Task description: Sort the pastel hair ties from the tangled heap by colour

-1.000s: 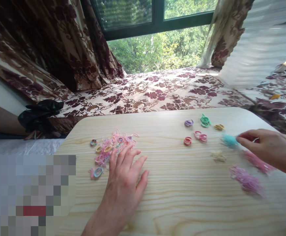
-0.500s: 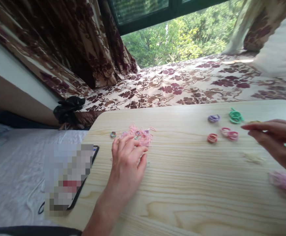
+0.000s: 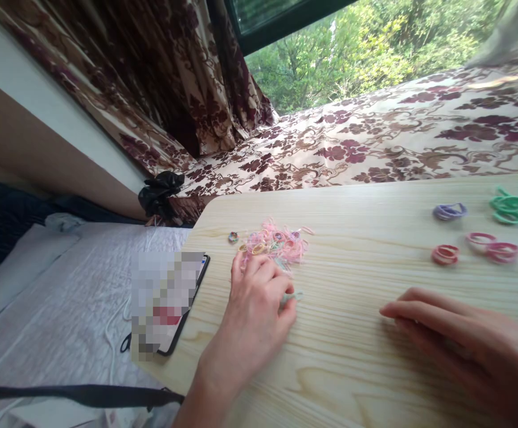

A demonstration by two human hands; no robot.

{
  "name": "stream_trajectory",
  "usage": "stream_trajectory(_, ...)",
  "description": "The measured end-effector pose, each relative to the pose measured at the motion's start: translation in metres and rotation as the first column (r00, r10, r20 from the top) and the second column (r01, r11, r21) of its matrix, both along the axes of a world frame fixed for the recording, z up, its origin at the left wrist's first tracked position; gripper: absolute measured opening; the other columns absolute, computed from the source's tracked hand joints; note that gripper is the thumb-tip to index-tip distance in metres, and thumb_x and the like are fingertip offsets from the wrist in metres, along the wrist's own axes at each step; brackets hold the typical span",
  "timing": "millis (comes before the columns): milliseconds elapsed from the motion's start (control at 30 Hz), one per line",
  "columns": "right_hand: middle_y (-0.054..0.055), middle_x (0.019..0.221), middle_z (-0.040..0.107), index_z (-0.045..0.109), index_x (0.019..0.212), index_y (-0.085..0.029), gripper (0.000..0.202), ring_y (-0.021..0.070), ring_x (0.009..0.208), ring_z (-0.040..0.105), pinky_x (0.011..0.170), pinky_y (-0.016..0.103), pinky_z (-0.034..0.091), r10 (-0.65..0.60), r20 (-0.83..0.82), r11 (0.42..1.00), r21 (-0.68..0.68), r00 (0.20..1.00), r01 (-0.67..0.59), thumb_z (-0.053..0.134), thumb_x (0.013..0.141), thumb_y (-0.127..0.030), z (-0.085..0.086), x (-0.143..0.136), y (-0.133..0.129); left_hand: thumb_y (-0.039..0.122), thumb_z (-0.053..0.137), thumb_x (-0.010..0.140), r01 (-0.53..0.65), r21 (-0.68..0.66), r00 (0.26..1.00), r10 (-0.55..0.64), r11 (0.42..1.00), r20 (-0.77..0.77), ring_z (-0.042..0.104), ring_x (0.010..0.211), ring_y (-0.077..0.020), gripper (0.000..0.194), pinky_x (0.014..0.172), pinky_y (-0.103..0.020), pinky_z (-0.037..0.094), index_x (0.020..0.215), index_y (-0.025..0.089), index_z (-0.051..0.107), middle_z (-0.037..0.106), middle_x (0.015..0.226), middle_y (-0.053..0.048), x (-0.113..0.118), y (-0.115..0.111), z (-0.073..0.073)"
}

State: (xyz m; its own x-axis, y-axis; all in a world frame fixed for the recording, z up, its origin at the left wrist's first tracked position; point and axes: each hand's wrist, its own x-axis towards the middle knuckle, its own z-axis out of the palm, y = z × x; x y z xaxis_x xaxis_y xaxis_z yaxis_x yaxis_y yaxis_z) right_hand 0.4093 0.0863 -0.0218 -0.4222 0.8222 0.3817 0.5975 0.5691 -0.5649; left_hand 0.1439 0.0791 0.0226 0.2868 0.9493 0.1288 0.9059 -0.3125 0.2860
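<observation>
Left hand (image 3: 259,300) curled, fingertips pinching a pale band (image 3: 291,296) beside band pile (image 3: 277,242), right hand (image 3: 455,339) flat, released, on table (image 3: 352,368), no readable writing.

Left hand (image 3: 259,303) palm down, fingers curled inward; right hand (image 3: 459,342) lies flat, fingers together and stretched out toward the left

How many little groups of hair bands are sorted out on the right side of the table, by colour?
Purple group: 1
Green group: 1
Red group: 1
Pink group: 1
Total: 4 sorted groups on the table, plus one mixed pile by the left hand.
</observation>
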Motion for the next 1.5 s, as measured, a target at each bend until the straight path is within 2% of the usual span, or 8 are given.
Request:
stream_trajectory(100,-0.001,0.076,0.070,0.069,0.090,-0.030,0.025,0.0111,0.058,0.066,0.049,0.016,0.052,0.125,0.042,0.990,0.057,0.991,-0.128,0.047,0.098,-0.037,0.001,0.000,0.001,0.010,0.065,0.082,-0.026,-0.008,0.999,0.025,1.000,-0.036,0.055,0.104,-0.0207,0.011,0.118,-0.056,0.021,0.078,0.020,0.065,0.063,0.086,0.001,0.000,0.000,-0.001)
stream_trajectory(433,0.000,0.080,0.071,0.069,0.089,-0.029,0.027,0.0127,0.061,0.067,0.052,0.019,0.052,0.118,0.094,0.991,0.055,0.989,-0.123,0.046,0.099,-0.039,0.002,0.002,0.002,0.010,0.058,0.084,-0.046,-0.011,0.995,0.045,0.999,-0.091,0.055,0.100,-0.0203,0.015,0.118,-0.051,0.024,0.072,0.019,0.061,0.065,0.084,-0.001,0.006,0.000,0.000)
stream_trajectory(800,0.003,0.089,0.074,0.074,0.089,-0.029,0.038,0.0178,0.072,0.070,0.060,0.026,0.053,0.047,0.090,0.999,-0.001,0.995,-0.047,0.046,0.093,-0.055,-0.011,0.005,0.013,0.018,0.051,0.088,-0.360,-0.042,0.932,0.361,0.932,0.037,0.061,0.106,-0.0263,0.022,0.106,-0.045,0.041,0.086,0.018,0.073,0.074,0.094,-0.011,0.041,0.021,0.021)
stream_trajectory(900,0.005,0.092,0.074,0.074,0.090,-0.026,0.041,0.0190,0.074,0.069,0.063,0.028,0.053,0.047,0.093,0.998,-0.054,0.995,-0.042,0.046,0.092,-0.056,-0.011,0.005,0.017,0.018,0.053,0.085,-0.323,-0.094,0.944,0.328,0.942,0.043,0.060,0.113,-0.0260,0.022,0.106,-0.044,0.041,0.088,0.021,0.074,0.075,0.100,-0.008,0.049,0.032,0.030)
stream_trajectory(1100,0.008,0.092,0.074,0.073,0.090,-0.023,0.041,0.0200,0.073,0.068,0.065,0.031,0.050,0.023,0.024,0.999,-0.044,0.999,-0.022,0.043,0.093,-0.051,-0.011,0.001,0.017,0.023,0.064,0.087,-0.056,-0.279,0.997,0.071,0.959,0.042,0.067,0.091,-0.0175,0.010,0.089,-0.031,0.053,0.088,0.019,0.073,0.074,0.092,-0.003,0.036,0.046,0.040)
stream_trajectory(1233,0.008,0.089,0.074,0.072,0.088,-0.022,0.038,0.0191,0.070,0.067,0.062,0.031,0.049,0.019,-0.011,0.999,-0.047,1.000,-0.020,0.043,0.092,-0.046,-0.009,-0.003,0.014,0.036,0.059,0.095,0.064,-0.248,0.997,-0.049,0.967,0.063,0.063,0.105,-0.0217,0.031,0.089,-0.042,0.056,0.121,0.018,0.060,0.062,0.125,-0.009,0.019,0.042,0.030)
stream_trajectory(1333,0.007,0.081,0.073,0.072,0.082,-0.022,0.035,0.0170,0.060,0.064,0.053,0.029,0.046,-0.018,-0.012,0.998,-0.059,1.000,0.017,0.045,0.090,-0.043,-0.004,-0.010,0.014,0.017,0.065,0.086,0.096,-0.163,0.991,-0.080,0.982,0.103,0.064,0.097,-0.0193,0.006,0.098,-0.039,0.050,0.089,0.018,0.071,0.072,0.093,-0.004,0.013,0.036,0.018)
stream_trajectory(1500,0.004,0.078,0.071,0.072,0.082,-0.021,0.024,0.0133,0.056,0.061,0.053,0.026,0.046,0.003,-0.020,0.991,-0.133,1.000,-0.006,0.050,0.086,-0.031,0.011,-0.041,0.025,0.006,0.063,0.077,0.115,-0.053,0.973,-0.102,0.992,0.205,0.064,0.097,-0.0205,0.022,0.100,-0.041,0.045,0.090,0.021,0.071,0.073,0.084,-0.001,0.006,0.032,0.005)
